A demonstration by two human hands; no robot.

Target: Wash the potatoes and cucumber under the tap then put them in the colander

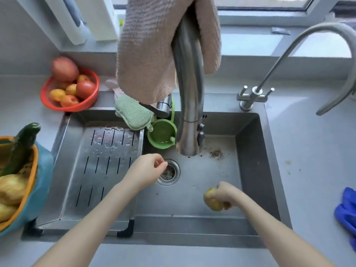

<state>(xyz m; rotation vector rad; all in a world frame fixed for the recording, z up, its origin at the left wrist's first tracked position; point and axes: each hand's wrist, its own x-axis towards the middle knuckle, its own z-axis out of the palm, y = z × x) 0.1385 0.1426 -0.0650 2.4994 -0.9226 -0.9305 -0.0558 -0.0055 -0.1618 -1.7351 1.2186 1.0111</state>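
Note:
My right hand (226,191) grips a yellowish potato (212,201) low over the right part of the steel sink (248,151). Above the drain (169,172), my left hand (146,170) hovers loosely curled and holds nothing. The tap spout (189,105) hangs over the sink's middle, and no water is visible. At the far left stands a blue and orange colander (36,182) holding a dark green cucumber (19,147) and two potatoes (11,187).
A slotted steel drain tray (104,166) covers the sink's left half. A red basket (84,106) of tomatoes and fruit sits at the back left. A beige cloth (150,49) drapes over the tap; a green sponge (133,113), a small green strainer (161,133), a second thin tap (285,54) and blue gloves (346,211) surround the sink.

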